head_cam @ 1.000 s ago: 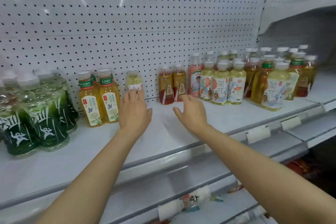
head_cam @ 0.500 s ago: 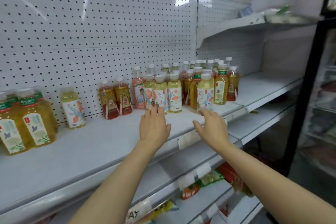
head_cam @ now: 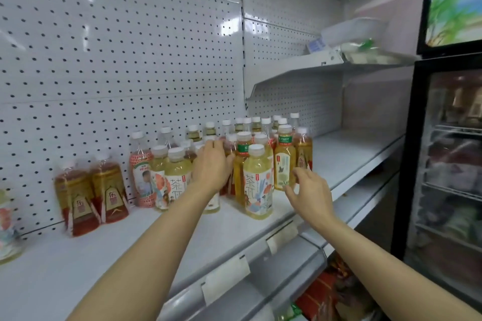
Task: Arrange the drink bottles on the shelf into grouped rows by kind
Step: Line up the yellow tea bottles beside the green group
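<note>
Head view shows both bare arms reaching into a crowd of plastic drink bottles on a white metal shelf point(head_cam: 78, 255) backed by white pegboard point(head_cam: 117, 60). The left hand point(head_cam: 212, 168) is loosely open, fingers together and curved, its fingertips among the white caps in the middle of the cluster; whether it grips any bottle cannot be told, since the back of the hand hides the palm. The right hand point(head_cam: 309, 190) is spread, thumb and fingers apart, just beside the amber bottle with a green neck band and pale label point(head_cam: 284, 161), its fingertips at the label's lower edge without closing round it.

In front stands a pale yellow bottle with a white cap and a flowered label point(head_cam: 257, 182), near the shelf's front lip. To the left of the cluster, apart from it, two amber bottles with red-and-gold labels point(head_cam: 91, 195) stand against the pegboard, and a tall bottle with a red-patterned label point(head_cam: 142, 172) stands at the cluster's left end.

Bare shelf lies open to the right of the cluster and in front at the left. A black-framed glass-door cooler point(head_cam: 448, 164) stands at the far right.
</note>
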